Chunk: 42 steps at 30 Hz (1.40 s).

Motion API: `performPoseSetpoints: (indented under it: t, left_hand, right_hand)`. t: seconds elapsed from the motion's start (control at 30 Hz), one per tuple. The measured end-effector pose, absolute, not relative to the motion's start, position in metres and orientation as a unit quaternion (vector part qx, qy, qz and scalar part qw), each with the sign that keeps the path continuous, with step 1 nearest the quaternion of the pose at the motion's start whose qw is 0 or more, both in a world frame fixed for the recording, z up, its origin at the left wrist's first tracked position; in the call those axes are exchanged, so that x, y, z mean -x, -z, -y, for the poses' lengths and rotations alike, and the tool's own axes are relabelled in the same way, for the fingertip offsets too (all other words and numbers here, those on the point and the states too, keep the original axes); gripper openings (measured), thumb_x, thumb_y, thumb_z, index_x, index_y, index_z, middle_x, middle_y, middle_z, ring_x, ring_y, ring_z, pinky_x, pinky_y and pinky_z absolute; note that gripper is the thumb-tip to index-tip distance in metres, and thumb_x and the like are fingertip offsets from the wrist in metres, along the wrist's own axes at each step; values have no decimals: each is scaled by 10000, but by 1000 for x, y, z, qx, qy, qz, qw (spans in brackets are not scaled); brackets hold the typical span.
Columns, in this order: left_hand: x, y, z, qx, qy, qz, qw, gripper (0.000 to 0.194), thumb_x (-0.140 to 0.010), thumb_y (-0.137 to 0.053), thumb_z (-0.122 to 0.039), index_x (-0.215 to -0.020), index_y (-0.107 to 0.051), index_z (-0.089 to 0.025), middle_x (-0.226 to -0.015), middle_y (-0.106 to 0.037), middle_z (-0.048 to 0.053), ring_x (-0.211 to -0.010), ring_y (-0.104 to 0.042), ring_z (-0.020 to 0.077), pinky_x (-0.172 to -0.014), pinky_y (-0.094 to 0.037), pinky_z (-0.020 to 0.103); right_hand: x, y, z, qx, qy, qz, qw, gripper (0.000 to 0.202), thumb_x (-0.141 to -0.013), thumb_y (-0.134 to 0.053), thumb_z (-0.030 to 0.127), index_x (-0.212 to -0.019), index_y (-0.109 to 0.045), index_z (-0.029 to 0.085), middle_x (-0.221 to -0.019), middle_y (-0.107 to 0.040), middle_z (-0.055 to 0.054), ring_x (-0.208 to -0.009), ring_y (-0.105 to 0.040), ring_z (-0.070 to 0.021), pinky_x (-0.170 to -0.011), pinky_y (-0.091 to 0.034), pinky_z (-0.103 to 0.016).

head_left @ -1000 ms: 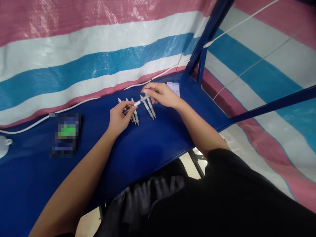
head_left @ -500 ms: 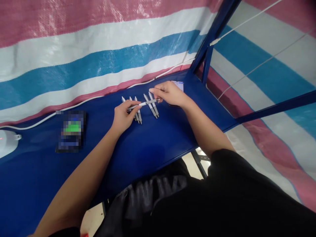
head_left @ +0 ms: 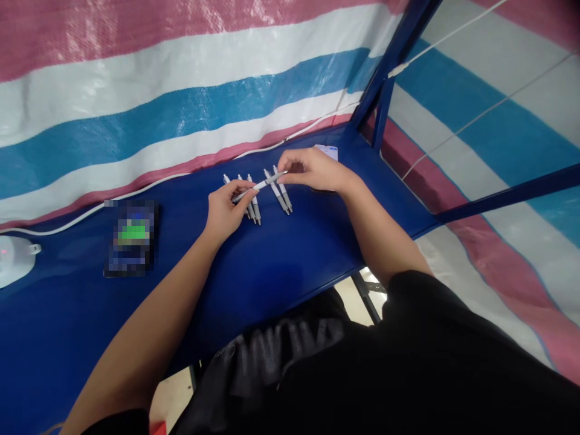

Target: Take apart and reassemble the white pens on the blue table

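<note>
A white and grey pen [head_left: 261, 184] is held in the air, slanting up to the right. My left hand [head_left: 225, 208] is closed, pinching its left end between thumb and fingers. At the pen's other end, the thumb and fingertips of my right hand [head_left: 315, 170] close around the tip. Below lie several similar pens on the blue table [head_left: 272, 260]: a left group [head_left: 256, 208], partly covered by my left hand, and a pair of pens [head_left: 281, 192] side by side between my hands.
A phone [head_left: 330, 151] lies behind my right hand, partly hidden. Farther left are a dark device with a blurred screen [head_left: 132, 238] and a white rounded device [head_left: 16, 260]. A white cable [head_left: 167, 179] runs along the back edge, by a striped sheet. A blue frame post [head_left: 378, 109] stands at the right.
The held pen's right end has tilted upward and shifted slightly left. My right thumb and fingers have changed position around that tip. The pens on the table stay in place.
</note>
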<state>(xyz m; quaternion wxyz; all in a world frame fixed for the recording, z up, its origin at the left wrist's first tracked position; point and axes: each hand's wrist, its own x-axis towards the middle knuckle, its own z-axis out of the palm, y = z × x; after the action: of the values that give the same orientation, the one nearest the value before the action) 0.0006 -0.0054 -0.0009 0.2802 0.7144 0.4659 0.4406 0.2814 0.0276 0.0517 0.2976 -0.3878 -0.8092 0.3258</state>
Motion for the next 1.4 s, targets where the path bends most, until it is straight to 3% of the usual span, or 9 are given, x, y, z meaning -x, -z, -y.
performPoseSetpoints:
  t: [0.13,0.33,0.63,0.87,0.93,1.03,1.2,1.3,1.4]
  left_hand:
    - [-1,1,7,-712,-441,-474,271,158,-942,-833,-393,-1022,-875,-263,-917,-852,36,-810,-741,205,-766,-585,339]
    - [1,3,5,-703,-450,-481,268,175,-937,-842,-416,-1009,-877,-260,-913,-862,37,-809,-756,208,-793,-594,347]
    - [3,-2,7,-705,-446,-476,277,204,-945,-857,-444,-993,-871,-246,-939,-872,42,-856,-792,222,-831,-613,363]
    - [-5,2,-9,-574,-524,-452,438,499,-955,-830,-718,-1151,-784,-262,-915,-824,47,-742,-759,171,-658,-612,311]
    - [-8,-1,-11,-550,-539,-442,460,519,-979,-789,-758,-1118,-761,-259,-936,-816,57,-794,-773,173,-684,-630,311]
    - [-11,-10,-5,-535,-523,-440,498,511,-961,-822,-753,-1040,-768,-250,-879,-780,46,-704,-726,156,-536,-553,286]
    - [-19,-24,10,-563,-426,-427,566,516,-895,-908,-724,-930,-780,-225,-688,-695,24,-537,-630,139,-419,-454,281]
    - [-25,-22,11,-572,-424,-426,559,538,-854,-958,-698,-1023,-774,-222,-669,-705,8,-510,-631,138,-447,-503,288]
    - [-30,-18,11,-548,-456,-436,549,613,-775,-1034,-626,-1141,-744,-228,-674,-724,-18,-504,-653,143,-460,-532,279]
  right_hand:
    - [-278,-52,-27,401,-336,807,272,613,-1134,-586,710,-797,-665,204,-679,-681,-12,-685,-626,-170,-726,-446,-311]
    - [-274,-44,-28,379,-319,817,294,483,-1047,-755,686,-977,-680,214,-768,-732,-1,-703,-609,-176,-721,-419,-312]
    - [-279,-49,-31,331,-313,862,224,515,-1168,-584,574,-802,-629,214,-623,-627,29,-638,-560,-147,-708,-390,-299]
    - [-278,-46,-32,359,-391,798,285,549,-1111,-657,692,-898,-756,196,-619,-625,41,-616,-578,-125,-646,-426,-271]
    - [-275,-46,-30,353,-396,795,294,548,-1076,-709,703,-881,-754,192,-637,-647,35,-628,-584,-121,-641,-432,-272]
    - [-271,-48,-27,302,-428,805,279,532,-1032,-779,687,-858,-741,187,-673,-687,29,-619,-573,-106,-604,-413,-262]
    - [-261,-44,-23,223,-535,753,312,416,-993,-879,561,-1104,-698,203,-708,-686,66,-574,-573,-81,-558,-444,-220]
    - [-251,-33,-23,230,-564,715,344,575,-924,-956,422,-1338,-613,217,-723,-646,103,-557,-582,-84,-523,-465,-203]
    - [-244,-24,-22,244,-575,705,336,681,-953,-891,277,-1523,-520,232,-731,-616,122,-535,-587,-87,-499,-480,-195]
